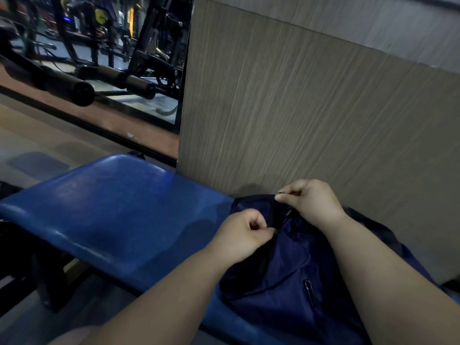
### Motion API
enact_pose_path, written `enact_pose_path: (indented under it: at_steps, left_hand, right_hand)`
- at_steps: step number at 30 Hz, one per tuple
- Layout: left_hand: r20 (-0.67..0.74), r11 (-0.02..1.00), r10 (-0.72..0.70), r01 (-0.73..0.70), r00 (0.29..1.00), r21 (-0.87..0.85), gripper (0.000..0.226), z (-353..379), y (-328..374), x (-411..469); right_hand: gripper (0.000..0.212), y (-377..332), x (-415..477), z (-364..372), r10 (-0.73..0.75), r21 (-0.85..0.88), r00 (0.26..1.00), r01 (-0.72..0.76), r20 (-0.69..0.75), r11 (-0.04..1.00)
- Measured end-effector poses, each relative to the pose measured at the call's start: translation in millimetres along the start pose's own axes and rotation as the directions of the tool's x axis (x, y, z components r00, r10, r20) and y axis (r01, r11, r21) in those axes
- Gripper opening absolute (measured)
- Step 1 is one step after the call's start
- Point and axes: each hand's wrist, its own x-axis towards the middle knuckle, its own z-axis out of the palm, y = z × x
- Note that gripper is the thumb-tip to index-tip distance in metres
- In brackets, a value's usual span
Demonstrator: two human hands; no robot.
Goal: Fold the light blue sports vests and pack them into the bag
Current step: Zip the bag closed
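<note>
The dark blue bag (273, 295) was recorded lying on the right end of the blue padded bench (112, 207), its far side close against the wood-grain panel (298, 108) behind the bench. Both hands were seen at the upper, far end of the bag, near each other but not touching. The grip of the left hand (245, 236) was pressed together, thumb against curled forefinger, pinching the bag's fabric at the near edge of a dark band running down from the top; the rest of the bag lay to the right of this grip and below it. The grip of the right hand (311, 200) was likewise closed, thumb and forefinger pinching a small dark zip pull (280, 193) at the bag's topmost point, with the bag's body directly beneath the hand and the forearm passing over its right side. A second zip with a metal pull (309, 290) was noted on the front of the bag, well apart from both grips. The left part of the bench was seen bare. Dark gym machines (139, 58) were noted at upper left, beyond the floor (37, 135).
</note>
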Motion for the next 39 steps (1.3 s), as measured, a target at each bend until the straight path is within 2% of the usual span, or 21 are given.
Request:
enact_pose_path:
  at_steps: [3, 7, 10, 13, 16, 24, 31, 34, 39]
  left_hand:
    - [-0.161, 0.998, -0.051, 0.045, 0.986, -0.042, 0.03, 2, 2, 8]
    - [-0.196, 0.988, -0.132, 0.144, 0.972, 0.049, 0.049, 8, 9, 19]
    - [-0.218, 0.981, -0.16, 0.179, 0.963, 0.07, 0.045, 12, 16, 29]
    - [-0.255, 0.982, -0.16, 0.18, 0.954, 0.057, 0.03, 19, 14, 38]
    - [-0.305, 0.988, -0.134, 0.151, 0.943, 0.033, 0.02, 27, 9, 42]
    - [-0.349, 0.999, -0.019, 0.033, 0.937, 0.034, 0.022, 36, -10, 40]
    - [-0.333, 0.999, 0.052, -0.053, 0.941, 0.006, 0.026, 37, -18, 33]
    - [-0.338, 0.994, 0.098, -0.105, 0.936, -0.004, 0.024, 37, -20, 29]
    - [-0.399, 0.979, 0.192, -0.201, 0.897, 0.019, 0.022, 37, -31, 26]
  right_hand:
    - [0.024, 1, 2, -5, -0.022, -0.025, 0.999, 0.022, 0.031, 0.999]
    - [0.02, 1, 8, -11, -0.062, -0.075, 0.994, 0.069, 0.094, 0.995]
    - [0.022, 1, 14, -14, -0.096, -0.004, 0.989, 0.097, 0.112, 0.995]
    - [0.023, 1, 20, -14, -0.118, 0.022, 0.983, 0.116, 0.139, 0.993]
    - [0.027, 4, 28, -10, -0.138, -0.003, 0.984, 0.139, 0.115, 0.99]
    - [0.019, 8, 47, 6, -0.185, -0.17, 0.974, 0.205, 0.127, 0.964]
    - [0.021, 3, 57, 20, -0.188, -0.279, 0.956, 0.248, 0.226, 0.928]
    - [0.009, 1, 63, 28, -0.211, -0.36, 0.932, 0.313, 0.295, 0.879]
    - [0.015, -8, 75, 38, -0.274, -0.453, 0.88, 0.441, 0.389, 0.775]
